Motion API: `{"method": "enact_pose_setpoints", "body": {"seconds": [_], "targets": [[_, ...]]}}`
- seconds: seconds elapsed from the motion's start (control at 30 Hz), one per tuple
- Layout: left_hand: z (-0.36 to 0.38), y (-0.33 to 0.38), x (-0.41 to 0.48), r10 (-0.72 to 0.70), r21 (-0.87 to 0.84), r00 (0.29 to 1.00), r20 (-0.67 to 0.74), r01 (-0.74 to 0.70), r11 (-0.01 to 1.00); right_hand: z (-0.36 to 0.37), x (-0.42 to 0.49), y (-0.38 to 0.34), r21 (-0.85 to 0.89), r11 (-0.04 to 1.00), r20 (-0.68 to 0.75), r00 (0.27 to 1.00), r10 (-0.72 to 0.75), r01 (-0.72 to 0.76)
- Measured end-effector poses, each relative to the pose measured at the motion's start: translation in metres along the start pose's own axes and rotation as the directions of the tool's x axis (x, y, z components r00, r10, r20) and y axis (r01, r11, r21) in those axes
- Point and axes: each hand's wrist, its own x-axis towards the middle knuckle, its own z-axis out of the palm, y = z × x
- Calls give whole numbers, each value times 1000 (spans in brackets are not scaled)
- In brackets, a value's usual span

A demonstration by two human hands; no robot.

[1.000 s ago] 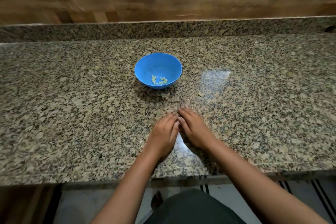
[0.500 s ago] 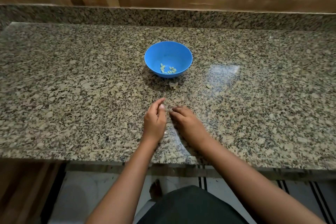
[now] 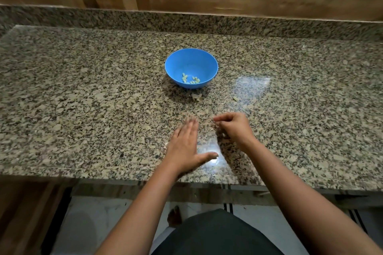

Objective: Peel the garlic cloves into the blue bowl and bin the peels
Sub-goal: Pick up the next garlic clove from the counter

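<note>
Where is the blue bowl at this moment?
In the head view, the blue bowl stands on the granite counter, centre frame, beyond the left hand, with a peel scrap just in front of it.

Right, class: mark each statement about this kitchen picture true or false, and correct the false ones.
1. The blue bowl holds peeled garlic cloves. True.
2. The left hand lies flat on the counter, fingers straight. True.
3. The other hand reaches into the bowl. False: the right hand is over the counter, on the person's side of the bowl, fingers curled.
4. The bowl is tipped onto its side. False: it stands upright.
5. A scrap of peel lies on the counter just in front of the bowl. True.
</note>
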Motion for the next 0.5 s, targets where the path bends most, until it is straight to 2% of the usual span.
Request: {"method": "enact_pose_setpoints", "body": {"seconds": [0.07, 0.23, 0.3, 0.4, 0.5], "targets": [[6, 3, 8, 6, 94, 1000, -5, -5, 996, -7, -2, 2, 69, 997, -32, 999, 24, -22], [9, 15, 37, 66, 100, 995, -72, -59, 993, -20, -1, 11, 160, 983, -112, 987, 114, -95], [9, 19, 45, 112, 44, 988, -111, -107, 993, -22, -1, 12, 214, 971, -118, 984, 133, -106], [9, 23, 41, 148, -175, 943, -297, -207, 963, -27, 0, 13, 263, 957, -134, 977, 166, -126], [9, 26, 29, 127, -239, 895, -427, -247, 939, -31, -2, 11, 363, 914, -84, 970, 228, -184]]}}
